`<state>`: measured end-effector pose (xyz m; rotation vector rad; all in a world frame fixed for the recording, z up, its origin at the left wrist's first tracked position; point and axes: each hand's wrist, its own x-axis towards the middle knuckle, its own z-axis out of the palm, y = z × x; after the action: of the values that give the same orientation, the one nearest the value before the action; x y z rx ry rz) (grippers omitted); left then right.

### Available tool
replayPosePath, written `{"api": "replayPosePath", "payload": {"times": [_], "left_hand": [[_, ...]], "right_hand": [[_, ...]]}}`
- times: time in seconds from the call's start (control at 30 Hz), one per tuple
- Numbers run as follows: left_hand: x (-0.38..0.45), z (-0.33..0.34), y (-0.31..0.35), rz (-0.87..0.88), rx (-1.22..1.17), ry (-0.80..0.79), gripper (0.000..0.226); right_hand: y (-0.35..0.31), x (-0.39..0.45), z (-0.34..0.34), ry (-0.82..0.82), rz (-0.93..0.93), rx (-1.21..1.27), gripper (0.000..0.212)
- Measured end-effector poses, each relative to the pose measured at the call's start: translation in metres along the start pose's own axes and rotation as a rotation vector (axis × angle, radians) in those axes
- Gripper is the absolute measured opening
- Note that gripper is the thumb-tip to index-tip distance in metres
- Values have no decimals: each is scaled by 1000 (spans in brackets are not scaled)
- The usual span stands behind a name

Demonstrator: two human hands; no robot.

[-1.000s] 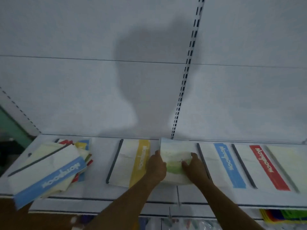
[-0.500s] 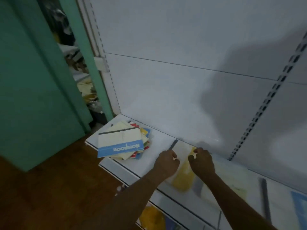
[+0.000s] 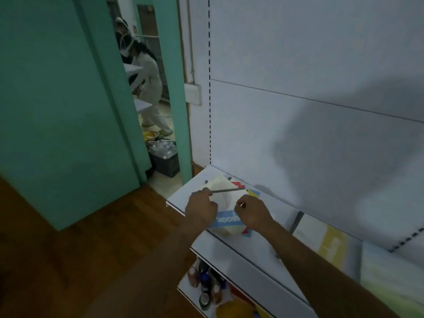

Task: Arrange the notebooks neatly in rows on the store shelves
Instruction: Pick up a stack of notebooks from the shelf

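Messy notebook pile [image 3: 226,204] sits at frame centre, on the left end of the white shelf [image 3: 183,197]. Both hands are on it: left hand [image 3: 200,210] at its left edge, fingers curled onto the top blue-banded notebook [image 3: 227,220]; right hand [image 3: 252,213] at its right edge, fingers curled, exact grip unclear. The top book's dark spine runs left-right just beyond the knuckles. Laid row starts lower right with the yellow-banded notebook [image 3: 321,239].
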<state>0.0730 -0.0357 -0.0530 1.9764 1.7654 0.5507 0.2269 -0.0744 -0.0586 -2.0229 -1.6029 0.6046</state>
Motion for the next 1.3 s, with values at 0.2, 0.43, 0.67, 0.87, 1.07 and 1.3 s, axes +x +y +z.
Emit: {"api": "replayPosePath", "payload": {"times": [0.2,0.43,0.67,0.87,1.07,1.3], "left_hand": [[45,-8,-37,135,218,-148,56],[50,-6,-51,138,340,-336,79],[39,-1,-48,139,59,-465,50],[21,-7,-17,40,-341,-553,35],[-11,12,36,212,-374,-624,38],[-88,66,121,516,-303,-875,35]], "right_hand": [[-14,10,27,33,158,-81,30],[-17,-12,45,66,372,-120,35],[-23,-25,54,49,450,-16,39],[-14,-36,40,272,634,355,45],[23,-66,-7,554,722,638,38],[71,-180,-63,941,942,505,36]]}}
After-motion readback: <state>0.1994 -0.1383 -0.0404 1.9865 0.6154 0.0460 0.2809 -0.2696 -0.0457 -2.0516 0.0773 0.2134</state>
